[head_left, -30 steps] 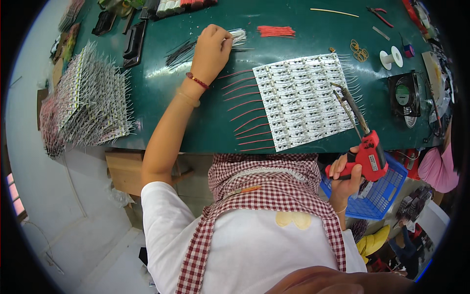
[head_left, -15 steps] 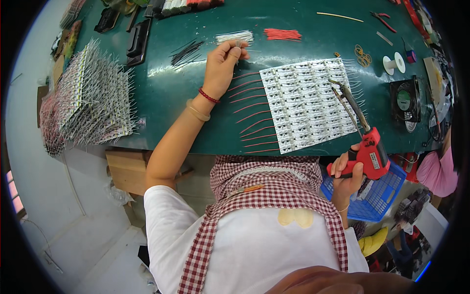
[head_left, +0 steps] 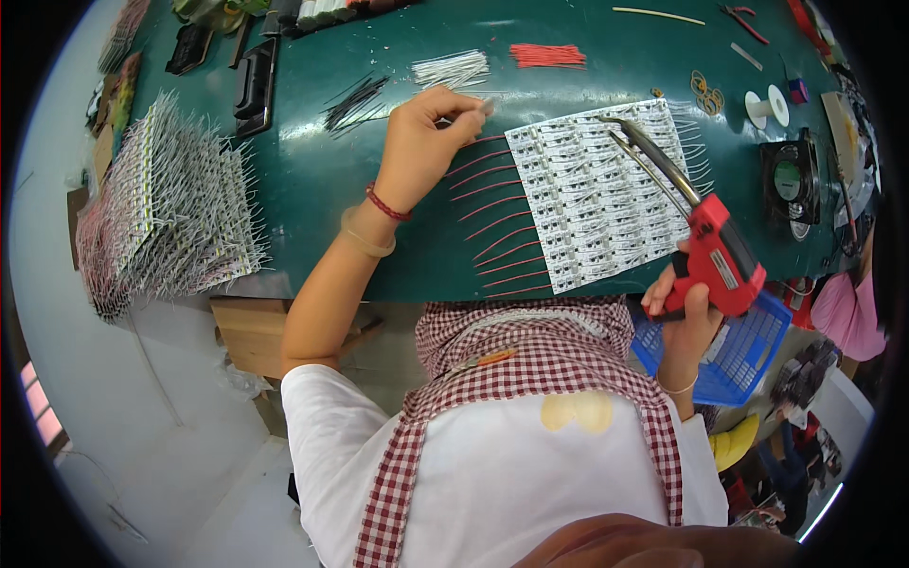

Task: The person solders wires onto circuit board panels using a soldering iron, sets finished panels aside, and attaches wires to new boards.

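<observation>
My left hand [head_left: 431, 142] is raised over the table, with thumb and forefinger pinched together at the upper left corner of a white circuit board panel [head_left: 606, 213]. A thin pale wire [head_left: 496, 93] seems to come from the fingertips, though it is mostly hidden. My right hand [head_left: 689, 308] grips a red soldering gun [head_left: 721, 256] by its handle. The metal tip of the gun and a thin feed tube reach over the upper right part of the panel. Red wires [head_left: 497, 211] stick out along the panel's left edge, and white wires [head_left: 696, 142] along its right.
Beyond the panel lie bundles of black wires [head_left: 355, 104], white wires [head_left: 450, 68] and red wires [head_left: 547, 56]. A stack of wired panels [head_left: 185, 204] stands at left. To the right are rubber bands [head_left: 706, 95], a white spool [head_left: 767, 106], a small fan [head_left: 793, 185] and a blue basket [head_left: 748, 350].
My left hand has moved from beside the white wire bundle toward the panel's upper left corner. The soldering gun's tip has shifted up and left over the panel.
</observation>
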{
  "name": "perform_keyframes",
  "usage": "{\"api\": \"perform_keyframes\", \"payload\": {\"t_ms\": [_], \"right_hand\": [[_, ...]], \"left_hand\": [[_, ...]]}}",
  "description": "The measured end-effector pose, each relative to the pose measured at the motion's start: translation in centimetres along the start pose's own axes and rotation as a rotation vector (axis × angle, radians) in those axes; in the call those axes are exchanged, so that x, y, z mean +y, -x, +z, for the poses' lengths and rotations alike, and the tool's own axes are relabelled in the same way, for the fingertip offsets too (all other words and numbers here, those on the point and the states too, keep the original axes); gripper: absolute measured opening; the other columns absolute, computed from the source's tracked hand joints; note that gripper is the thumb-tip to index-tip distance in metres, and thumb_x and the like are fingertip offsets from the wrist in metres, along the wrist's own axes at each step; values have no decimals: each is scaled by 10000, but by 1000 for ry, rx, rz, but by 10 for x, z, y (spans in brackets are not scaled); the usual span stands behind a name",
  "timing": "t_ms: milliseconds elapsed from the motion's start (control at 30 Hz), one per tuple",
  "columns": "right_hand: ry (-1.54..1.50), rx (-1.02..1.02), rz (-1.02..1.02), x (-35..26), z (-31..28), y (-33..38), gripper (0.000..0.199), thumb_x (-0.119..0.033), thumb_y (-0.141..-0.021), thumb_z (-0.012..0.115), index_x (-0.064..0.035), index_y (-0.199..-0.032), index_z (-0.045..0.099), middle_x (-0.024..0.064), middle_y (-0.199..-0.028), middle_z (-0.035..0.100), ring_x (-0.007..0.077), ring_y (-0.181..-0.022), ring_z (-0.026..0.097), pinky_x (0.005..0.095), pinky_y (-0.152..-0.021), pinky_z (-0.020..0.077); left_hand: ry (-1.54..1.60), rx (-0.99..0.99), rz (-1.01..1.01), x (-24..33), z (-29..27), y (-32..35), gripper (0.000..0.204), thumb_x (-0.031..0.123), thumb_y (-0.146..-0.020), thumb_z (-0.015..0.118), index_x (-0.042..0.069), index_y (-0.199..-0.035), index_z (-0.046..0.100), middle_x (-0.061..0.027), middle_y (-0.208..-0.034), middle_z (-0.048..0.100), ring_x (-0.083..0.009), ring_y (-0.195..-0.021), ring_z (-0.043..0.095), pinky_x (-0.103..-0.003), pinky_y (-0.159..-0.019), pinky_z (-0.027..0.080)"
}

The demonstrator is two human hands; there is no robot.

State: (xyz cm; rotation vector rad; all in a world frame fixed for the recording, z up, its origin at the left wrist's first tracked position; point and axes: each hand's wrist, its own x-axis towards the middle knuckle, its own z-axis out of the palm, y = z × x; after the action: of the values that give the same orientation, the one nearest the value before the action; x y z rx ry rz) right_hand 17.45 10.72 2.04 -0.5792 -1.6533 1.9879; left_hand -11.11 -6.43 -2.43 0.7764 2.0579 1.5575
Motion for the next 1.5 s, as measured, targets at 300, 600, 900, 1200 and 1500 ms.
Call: {"api": "perform_keyframes", "payload": {"t_ms": [300, 600, 900, 1200, 1500], "right_hand": [[232, 19, 368, 13, 32, -16, 372, -219, -912, 601, 58, -1150, 529, 68, -635, 553, 102, -476, 492, 235, -464, 417], [321, 14, 395, 12, 39, -17, 188, -148, -917, 580, 36, -957, 585, 44, -650, 574, 91, -507, 516, 228, -475, 408], [335, 3, 428, 15, 36, -17, 199, -47, -802, 720, -4, -966, 615, 7, -714, 608, 48, -535, 528, 206, -470, 421], [300, 44, 377, 7, 33, -6, 164, -53, -805, 722, -10, -926, 619, 7, -703, 606, 62, -526, 535, 215, -468, 428], [259, -24, 379, 1, 29, 0, 137, -95, -847, 689, -2, -908, 610, 17, -685, 596, 70, -541, 531, 222, -489, 434]], "left_hand": [[-715, -44, 687, -18, 12, 14, 273, -35, -712, 623, 43, -970, 664, -64, -740, 495, -216, -663, 518, -336, -591, 446], [-732, -70, 698, -19, 13, 15, 325, -19, -681, 631, 41, -999, 661, -64, -741, 468, -212, -679, 492, -322, -612, 433], [-754, -58, 684, -18, 17, 16, 283, -11, -705, 647, 20, -986, 659, -63, -726, 445, -207, -670, 488, -323, -614, 427], [-764, -52, 687, -15, 17, 19, 254, -2, -713, 642, 15, -965, 661, -63, -722, 435, -208, -666, 486, -320, -617, 419], [-810, -13, 750, -7, 15, 22, 268, 8, -695, 638, 22, -961, 668, -48, -750, 489, -195, -702, 501, -320, -613, 395]]}}
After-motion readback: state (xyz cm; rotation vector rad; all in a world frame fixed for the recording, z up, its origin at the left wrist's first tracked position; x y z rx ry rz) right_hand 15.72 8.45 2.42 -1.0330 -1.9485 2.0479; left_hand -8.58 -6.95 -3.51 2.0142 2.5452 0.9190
